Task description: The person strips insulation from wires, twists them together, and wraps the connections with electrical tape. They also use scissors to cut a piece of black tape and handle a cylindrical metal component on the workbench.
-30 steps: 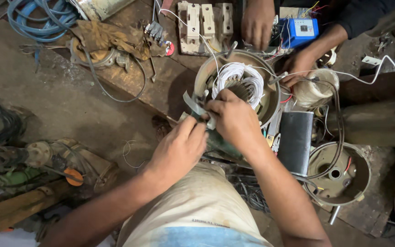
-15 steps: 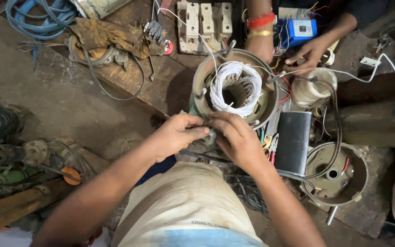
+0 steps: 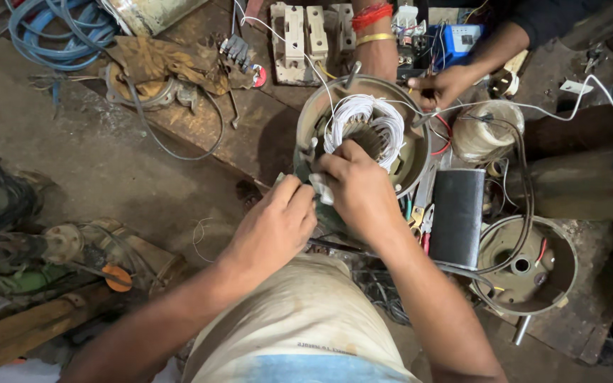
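At the near rim of the stator point(image 3: 360, 138), both hands meet over a small pale slip point(image 3: 320, 190). Right hand point(image 3: 358, 193) is closed, fingertips pinching the slip against the winding point(image 3: 370, 128). Left hand point(image 3: 272, 227) is curled beside it, thumb touching the slip's edge; cannot tell if it really grips. Judgement: steady the slip with one hand, feed it straight, don't snag the white wires. The stator sits on the wooden desk point(image 3: 200, 120). Right of it: pliers point(image 3: 417, 216), black box point(image 3: 457, 216), end cover point(image 3: 526, 264). Another person's hand point(image 3: 440, 86) rests at the far rim.
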Demonstrator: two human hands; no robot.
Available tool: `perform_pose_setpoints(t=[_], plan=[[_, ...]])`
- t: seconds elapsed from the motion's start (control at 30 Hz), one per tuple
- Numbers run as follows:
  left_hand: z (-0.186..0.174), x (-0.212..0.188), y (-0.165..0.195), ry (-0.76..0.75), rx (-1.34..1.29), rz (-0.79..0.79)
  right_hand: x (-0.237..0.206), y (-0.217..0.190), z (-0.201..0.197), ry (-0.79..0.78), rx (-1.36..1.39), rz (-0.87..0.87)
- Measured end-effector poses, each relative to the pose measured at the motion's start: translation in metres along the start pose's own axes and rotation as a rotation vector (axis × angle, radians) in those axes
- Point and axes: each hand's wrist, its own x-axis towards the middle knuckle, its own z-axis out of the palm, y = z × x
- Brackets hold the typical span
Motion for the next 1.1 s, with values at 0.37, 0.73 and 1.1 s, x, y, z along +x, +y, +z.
perform_pose_setpoints(t=[0.37,0.73,1.1], plan=[[0.006,0.003,-0.011,0.045,-0.097,-0.039,-0.030,-0.018,-0.026,0.228,0.215,0.103],[0.022,0.026,-0.045,-0.327,-0.906,-0.635,-0.052,-0.004,0.015,0.156,0.338,0.232],[0.021,0.018,-0.045,-0.298,-0.753,-0.570,-0.090,0.014,-0.049,-0.381,0.112,0.089]])
